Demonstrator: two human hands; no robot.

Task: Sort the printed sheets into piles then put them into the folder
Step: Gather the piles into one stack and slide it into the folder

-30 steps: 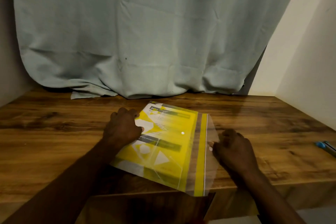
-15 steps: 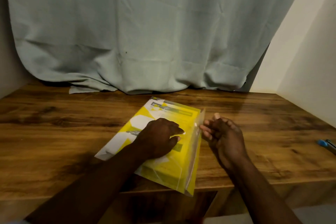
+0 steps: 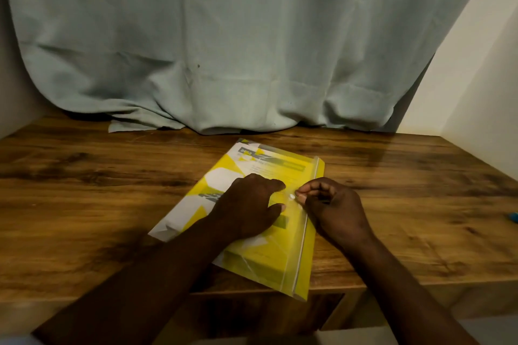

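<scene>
I see a big pale curtain (image 3: 224,50) across the top of the frame, and its bottom bunches up on the back of the wood table (image 3: 84,190). A light wall (image 3: 482,78) stands at the upper right. A small blue thing (image 3: 513,216) pokes in at the right edge. Most of it is cut off, so I cannot tell what it is. The folder (image 3: 305,249) lies in the middle of the frame, turned a bit. The sheets (image 3: 220,178) inside it show yellow and white through the clear front. The left hand (image 3: 249,204) lies on top of the folder and presses it down, with its fingers bent a little. The right hand (image 3: 333,210) is just beside it. Its thumb and first finger pinch the folder at a small white button (image 3: 291,196). The two hands nearly touch. Wide wood shows to the left and to the right of the folder, so I have room to move on both sides. A thin strip of wood shows between the folder's far end and the curtain. The folder's near right corner sticks out past the front edge of the table. The left hand and arm hide the middle and the near left part of the sheets. The print on them is small and blurry, and I cannot read it. It is dark under the table, and I cannot make out what is there. Both arms are cut off at the bottom of the frame.
</scene>
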